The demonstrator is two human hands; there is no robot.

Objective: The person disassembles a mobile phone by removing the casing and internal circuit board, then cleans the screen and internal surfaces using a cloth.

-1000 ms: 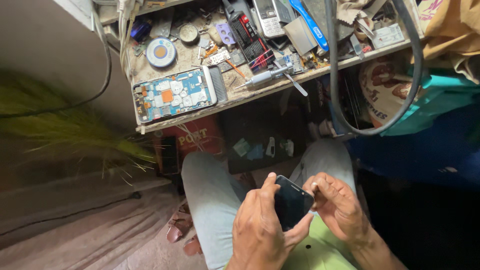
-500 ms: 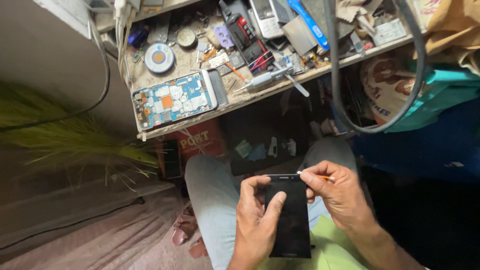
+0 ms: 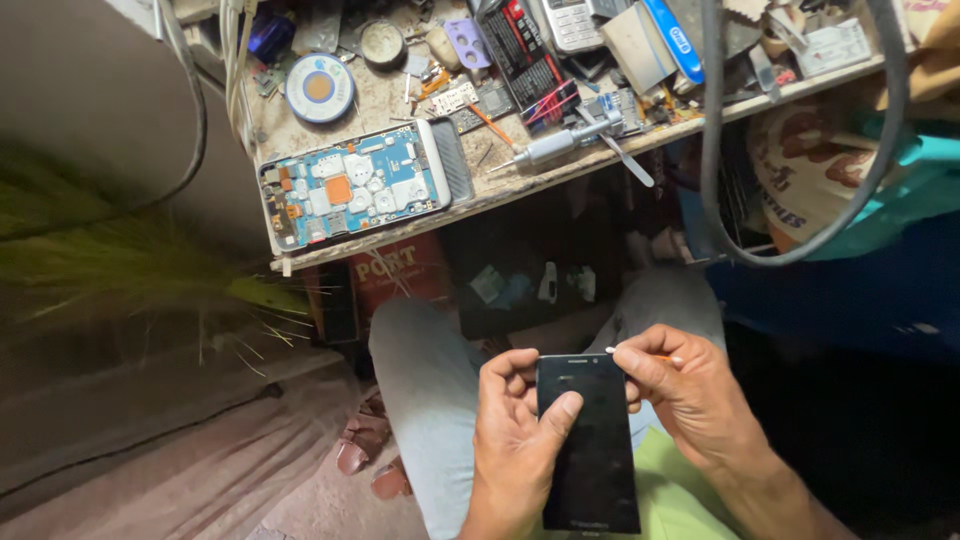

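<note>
Fingers of the left hand wrap around a black phone, thumb pressed on its dark screen, holding it above the lap. Beside it, the right hand pinches a thin white-tipped tool closed between thumb and forefinger, its tip at the phone's top right corner. Farther off, an opened phone with a blue board lies on the cluttered counter, near a screwdriver.
</note>
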